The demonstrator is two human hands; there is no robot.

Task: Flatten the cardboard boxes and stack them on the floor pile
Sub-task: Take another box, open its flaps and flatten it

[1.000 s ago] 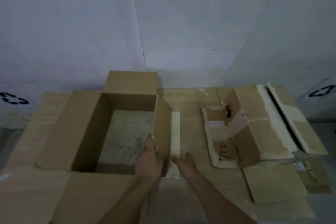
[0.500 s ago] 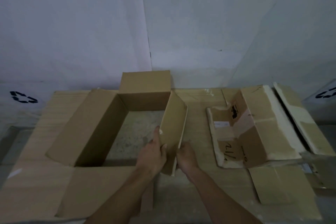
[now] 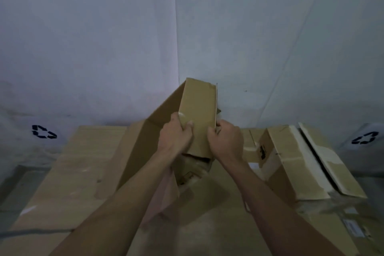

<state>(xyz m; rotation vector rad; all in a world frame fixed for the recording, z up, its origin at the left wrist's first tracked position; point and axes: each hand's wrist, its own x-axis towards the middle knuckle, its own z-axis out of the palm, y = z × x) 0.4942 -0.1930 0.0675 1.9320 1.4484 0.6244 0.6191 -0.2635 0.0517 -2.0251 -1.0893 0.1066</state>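
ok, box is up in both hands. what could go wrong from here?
1. Both hands, left hand and right hand, grip one narrow panel of the box; the rest hangs and could tear or swing.
2. The half-collapsed box sits close on the right; a swing might knock it.

Recycling area: recycling symbols [image 3: 44, 131] on wall sheeting, flattened cardboard [image 3: 68, 174] underfoot.

Two bare forearms reach forward; the left hand [image 3: 176, 137] and right hand [image 3: 227, 141] each clutch an edge of a raised brown cardboard box [image 3: 197, 114], its end panel upright between them; one long side slopes down to the left onto flat cardboard sheets [image 3: 79, 168]; to the right lies a partly collapsed taped box [image 3: 291, 164]; behind is a white wall [image 3: 124, 37] with black recycling symbols [image 3: 43, 131].
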